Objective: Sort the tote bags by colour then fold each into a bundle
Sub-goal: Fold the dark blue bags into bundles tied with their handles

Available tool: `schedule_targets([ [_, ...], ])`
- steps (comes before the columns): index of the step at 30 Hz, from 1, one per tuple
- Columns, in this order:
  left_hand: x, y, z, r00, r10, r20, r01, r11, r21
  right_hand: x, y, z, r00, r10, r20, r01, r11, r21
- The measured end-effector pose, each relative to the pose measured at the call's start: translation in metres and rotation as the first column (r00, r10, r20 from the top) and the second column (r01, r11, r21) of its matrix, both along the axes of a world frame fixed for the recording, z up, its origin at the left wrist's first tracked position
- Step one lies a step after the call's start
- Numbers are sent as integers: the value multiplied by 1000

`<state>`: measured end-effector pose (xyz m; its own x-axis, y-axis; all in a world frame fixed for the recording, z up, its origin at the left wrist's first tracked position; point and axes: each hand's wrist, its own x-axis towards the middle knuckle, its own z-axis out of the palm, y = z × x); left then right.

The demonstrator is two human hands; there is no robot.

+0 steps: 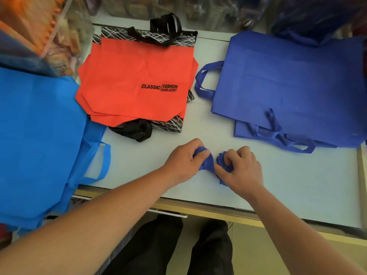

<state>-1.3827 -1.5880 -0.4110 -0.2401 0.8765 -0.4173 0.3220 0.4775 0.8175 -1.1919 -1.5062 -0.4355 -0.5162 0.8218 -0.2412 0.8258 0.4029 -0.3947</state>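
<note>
We see our two arms bare along their whole visible length. The left forearm [99, 215] fills the lower left of the frame, and the right forearm [288, 225] runs in from the lower right corner. Our left hand [184, 161] and right hand [242, 167], near the middle, are bare as well. At the bottom centre we wear black trousers [212, 251], loose and softly creased, the two legs parted by a narrow gap.

Three sorted piles on the worktop [278, 185]: sky-blue totes [39, 126] lie flat at the left, draping over the near edge. Orange-red totes [135, 80] with black scribble-print trim are stacked in the middle, and dark blue totes [288, 86] lie flat on the right. Up front, one dark blue bag [210, 161] is scrunched small, gripped by the left hand [184, 161] and the right hand [242, 167].
</note>
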Motion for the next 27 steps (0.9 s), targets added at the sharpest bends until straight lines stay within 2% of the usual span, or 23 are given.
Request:
schedule_targets([
  [3,13,3,-5,997,54,57,-47,992,-119,6,3,1,993,-37,-112,26,995,-100],
  [10,19,9,-5,965,128,231,-99,986,-131,-4,-1,-2,999,-50,6,50,999,14],
  [16,10,-1,-9,972,153,179,-134,985,-110,-12,0,-2,995,-88,51,86,996,35],
  [22,6,-7,-11,937,221,270,-215,975,-52,-18,10,2,991,-70,116,73,997,-18],
  [27,9,-9,-14,930,258,261,-256,966,-44,-19,7,4,993,-73,97,72,997,6],
])
